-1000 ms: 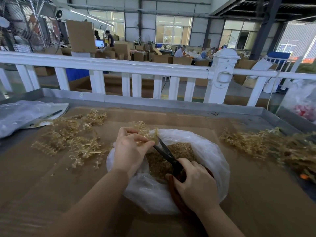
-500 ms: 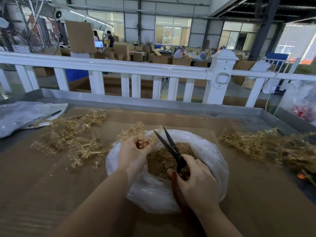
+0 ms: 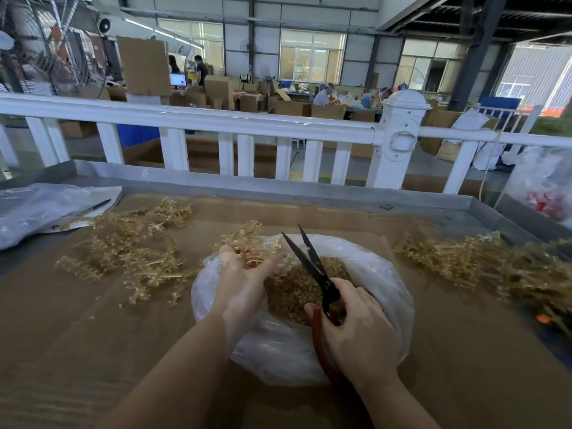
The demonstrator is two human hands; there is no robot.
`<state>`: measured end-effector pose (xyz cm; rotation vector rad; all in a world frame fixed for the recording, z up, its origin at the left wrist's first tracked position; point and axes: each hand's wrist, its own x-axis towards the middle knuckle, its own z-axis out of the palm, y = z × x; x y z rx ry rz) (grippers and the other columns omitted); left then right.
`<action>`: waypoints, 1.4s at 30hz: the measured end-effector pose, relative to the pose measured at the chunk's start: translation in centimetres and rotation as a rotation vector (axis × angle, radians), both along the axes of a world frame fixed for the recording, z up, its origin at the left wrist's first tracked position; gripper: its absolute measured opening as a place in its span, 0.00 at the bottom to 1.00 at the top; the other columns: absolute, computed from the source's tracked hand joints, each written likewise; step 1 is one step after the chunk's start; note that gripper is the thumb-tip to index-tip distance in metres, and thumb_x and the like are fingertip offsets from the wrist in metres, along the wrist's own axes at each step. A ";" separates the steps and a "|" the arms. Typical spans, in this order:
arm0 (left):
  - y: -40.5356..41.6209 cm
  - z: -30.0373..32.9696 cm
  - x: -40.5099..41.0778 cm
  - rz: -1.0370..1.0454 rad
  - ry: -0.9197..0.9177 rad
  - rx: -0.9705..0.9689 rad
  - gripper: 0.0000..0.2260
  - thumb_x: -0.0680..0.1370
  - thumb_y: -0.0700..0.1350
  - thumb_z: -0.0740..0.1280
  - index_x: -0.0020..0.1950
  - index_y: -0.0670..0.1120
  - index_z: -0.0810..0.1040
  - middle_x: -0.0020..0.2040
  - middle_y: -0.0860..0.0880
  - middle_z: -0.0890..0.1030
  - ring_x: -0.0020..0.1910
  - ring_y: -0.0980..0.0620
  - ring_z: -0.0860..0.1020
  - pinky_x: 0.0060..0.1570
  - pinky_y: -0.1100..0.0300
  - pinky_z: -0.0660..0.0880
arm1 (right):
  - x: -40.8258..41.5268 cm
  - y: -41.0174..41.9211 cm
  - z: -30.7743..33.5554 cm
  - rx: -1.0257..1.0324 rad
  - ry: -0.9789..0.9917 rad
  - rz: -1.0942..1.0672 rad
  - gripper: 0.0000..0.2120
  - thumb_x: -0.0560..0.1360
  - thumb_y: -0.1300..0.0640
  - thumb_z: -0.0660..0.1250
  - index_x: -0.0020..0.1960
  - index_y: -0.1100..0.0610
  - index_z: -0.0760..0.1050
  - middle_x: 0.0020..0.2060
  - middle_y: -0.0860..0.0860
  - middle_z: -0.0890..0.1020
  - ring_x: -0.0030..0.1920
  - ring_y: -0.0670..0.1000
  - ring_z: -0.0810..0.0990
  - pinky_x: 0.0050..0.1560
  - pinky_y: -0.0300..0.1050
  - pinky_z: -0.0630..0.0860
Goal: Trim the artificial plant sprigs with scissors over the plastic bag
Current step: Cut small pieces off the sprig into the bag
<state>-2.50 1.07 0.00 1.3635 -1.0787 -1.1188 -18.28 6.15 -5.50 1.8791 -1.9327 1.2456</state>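
Right hand grips scissors, blades spread, handles partly hidden, left hand pinching blurred sprig over bag

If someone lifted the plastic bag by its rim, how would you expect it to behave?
The plastic bag looks thin and crumpled, so it would probably sag limply. The trimmings heaped inside would likely shift and could spill through the wide mouth. It seems light for its size.

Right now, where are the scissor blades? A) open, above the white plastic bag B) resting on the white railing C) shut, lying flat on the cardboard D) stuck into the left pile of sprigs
A: the black-bladed scissors with red handles, held by the right hand, stand open in a V above the white plastic bag of beige trimmings.
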 end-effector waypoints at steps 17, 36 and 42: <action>-3.8 1.5 3.1 -0.010 0.573 0.053 0.06 0.80 0.41 0.62 0.54 0.40 0.74 0.43 0.43 0.85 0.42 0.50 0.85 0.39 0.58 0.81 | 0.0 0.0 0.1 -0.034 0.010 0.000 0.21 0.70 0.39 0.67 0.56 0.51 0.78 0.40 0.43 0.80 0.42 0.47 0.79 0.40 0.36 0.70; -3.2 1.0 2.4 -0.258 0.275 0.240 0.22 0.78 0.52 0.63 0.67 0.40 0.70 0.58 0.40 0.80 0.57 0.42 0.79 0.48 0.48 0.77 | 0.1 0.2 0.5 0.000 0.002 0.027 0.23 0.70 0.38 0.66 0.56 0.53 0.79 0.40 0.44 0.81 0.43 0.49 0.80 0.40 0.38 0.72; -3.3 1.7 2.8 -0.275 0.285 0.218 0.28 0.76 0.51 0.68 0.72 0.43 0.63 0.68 0.36 0.70 0.48 0.45 0.80 0.58 0.46 0.73 | 0.0 0.2 0.4 0.005 0.012 0.038 0.20 0.71 0.42 0.71 0.57 0.54 0.79 0.42 0.45 0.82 0.44 0.49 0.80 0.42 0.40 0.75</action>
